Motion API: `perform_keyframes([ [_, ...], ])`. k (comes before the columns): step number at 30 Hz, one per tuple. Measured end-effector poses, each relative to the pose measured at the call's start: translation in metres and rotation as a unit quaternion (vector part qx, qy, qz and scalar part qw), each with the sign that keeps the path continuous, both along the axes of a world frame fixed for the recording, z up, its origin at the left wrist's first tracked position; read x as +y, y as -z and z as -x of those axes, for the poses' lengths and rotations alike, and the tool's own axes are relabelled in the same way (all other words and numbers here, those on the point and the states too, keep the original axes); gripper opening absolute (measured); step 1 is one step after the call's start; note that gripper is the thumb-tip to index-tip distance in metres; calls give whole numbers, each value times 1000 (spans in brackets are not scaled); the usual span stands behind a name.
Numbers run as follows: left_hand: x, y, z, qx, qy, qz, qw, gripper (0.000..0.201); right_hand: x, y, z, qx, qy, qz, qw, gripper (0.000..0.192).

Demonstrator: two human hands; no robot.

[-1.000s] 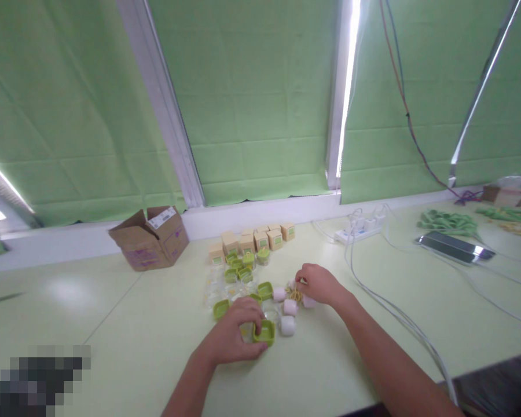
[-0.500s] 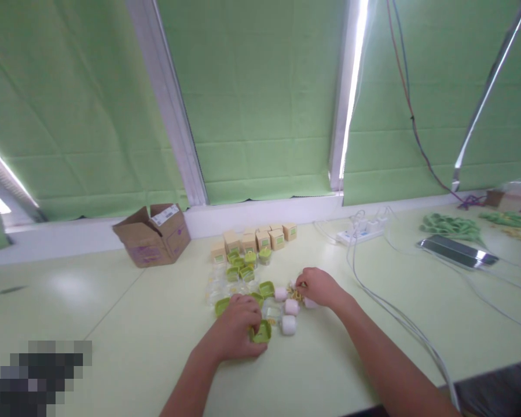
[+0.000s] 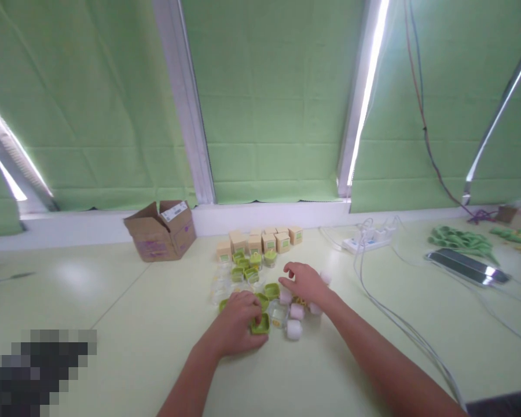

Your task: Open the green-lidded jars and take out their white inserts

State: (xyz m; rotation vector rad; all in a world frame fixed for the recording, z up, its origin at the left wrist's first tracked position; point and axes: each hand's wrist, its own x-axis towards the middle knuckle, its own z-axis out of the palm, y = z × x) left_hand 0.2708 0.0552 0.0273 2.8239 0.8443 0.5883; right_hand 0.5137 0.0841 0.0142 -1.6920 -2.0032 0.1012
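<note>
A cardboard box (image 3: 161, 238), flaps open, is being kept at the far left of the pale green table (image 3: 113, 324), near the window sill. Right of it, a row of small tan cartons (image 3: 260, 240) is standing just behind a cluster of green lids (image 3: 245, 267) and clear containers.

The left hand (image 3: 238, 325) is being rested on the table near the front of that cluster, fingers curled down; a square green lid (image 3: 260, 324) is being grasped at its fingertips, flat on the surface. A clear square container (image 3: 279, 314) is lying just beside this lid, to its right.

The right hand (image 3: 303, 282) is being held low over the items behind, fingers loosely spread and nothing gripped. Pale pink cylinders (image 3: 294, 329) are lying just below and beside it; yellowish small pieces (image 3: 298, 301) are partly hidden under its palm.

Further right, a white power strip (image 3: 369, 240) with trailing cables is lying well apart from the hands. A flat silver device (image 3: 468, 266) and green bundles (image 3: 458, 238) are being kept at the far right edge.
</note>
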Motion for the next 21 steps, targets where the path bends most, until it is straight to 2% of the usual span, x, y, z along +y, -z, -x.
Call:
perform_keyframes([
  [3,2,2,0,-47,5,-5,999,15,30,-1,8,-22,40,23,999,45],
  [9,4,6,0,-124,3,-24,992,9,79,7,18,-22,87,56,994,48],
  [17,4,7,0,-137,-9,-34,990,10,96,13,27,-19,100,72,992,39],
  [21,3,8,0,-142,-10,-34,989,10,100,11,30,-14,99,66,993,53],
])
